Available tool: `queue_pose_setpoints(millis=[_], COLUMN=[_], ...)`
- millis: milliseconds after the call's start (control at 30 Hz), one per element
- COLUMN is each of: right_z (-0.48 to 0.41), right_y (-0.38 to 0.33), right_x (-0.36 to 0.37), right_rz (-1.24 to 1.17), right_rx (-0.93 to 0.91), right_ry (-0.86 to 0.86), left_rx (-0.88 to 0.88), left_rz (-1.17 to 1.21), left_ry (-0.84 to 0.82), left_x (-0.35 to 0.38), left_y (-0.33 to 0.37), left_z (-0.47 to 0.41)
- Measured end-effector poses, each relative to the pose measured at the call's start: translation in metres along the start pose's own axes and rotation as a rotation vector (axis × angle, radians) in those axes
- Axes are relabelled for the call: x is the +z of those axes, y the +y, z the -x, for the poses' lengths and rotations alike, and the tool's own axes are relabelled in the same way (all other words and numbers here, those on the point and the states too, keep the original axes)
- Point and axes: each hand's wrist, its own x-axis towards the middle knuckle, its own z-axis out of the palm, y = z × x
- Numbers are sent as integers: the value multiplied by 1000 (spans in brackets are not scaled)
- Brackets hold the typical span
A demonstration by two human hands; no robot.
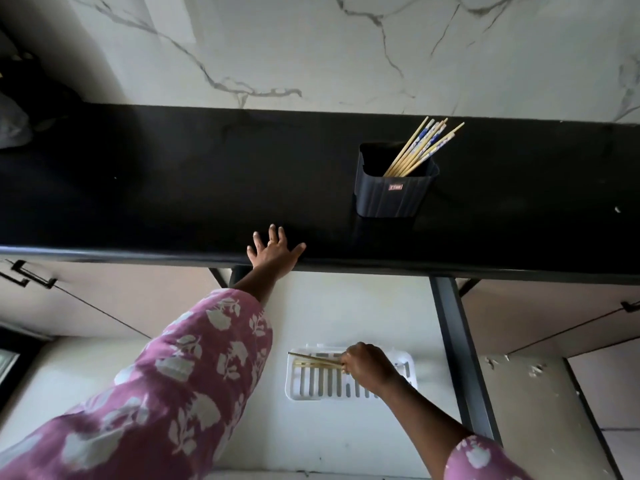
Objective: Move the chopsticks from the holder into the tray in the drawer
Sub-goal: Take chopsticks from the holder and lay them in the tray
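Note:
A dark ribbed holder stands on the black counter, right of centre, with several yellow chopsticks leaning out to the upper right. Below the counter an open drawer holds a white slotted tray. My right hand is over the tray, shut on a few chopsticks that point left and lie low across the tray's top part. My left hand rests flat on the counter's front edge, fingers spread, holding nothing.
A white marble wall rises behind the counter. Dark objects sit at the counter's far left. Closed drawer fronts with black handles flank the open drawer. A dark drawer rail runs along its right side.

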Motion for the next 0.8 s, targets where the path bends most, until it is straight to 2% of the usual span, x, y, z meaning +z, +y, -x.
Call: queue_pose_setpoints(millis=[67,167,233,367,467,600,667,800], right_z=[1,2,0,-5,-7,-6,-11,-13], right_y=[0,0,-3,-12,-11,-10,-4,-3], right_x=[13,24,27,26,17,17,30,36], right_rz=[-23,158,160,-20,-46,112,94,185], right_rx=[16,-61,-21,35,23,-41,-98,-107], right_ry=[-6,22,-16,-75,-104,-165,-23,46], left_rx=[-32,-71,-88,-92,-88,-85,-84,-83], left_rz=[12,14,5,-7,-8,-10,-4,-2], left_ry=[-19,-44,-65,-100,-108,-121,-121,-118], left_x=[4,8,5,0,-2,-5,-6,-7], left_y=[7,12,12,12,13,14,14,14], left_z=[-1,-3,-5,-5,-5,-4,-3,-2])
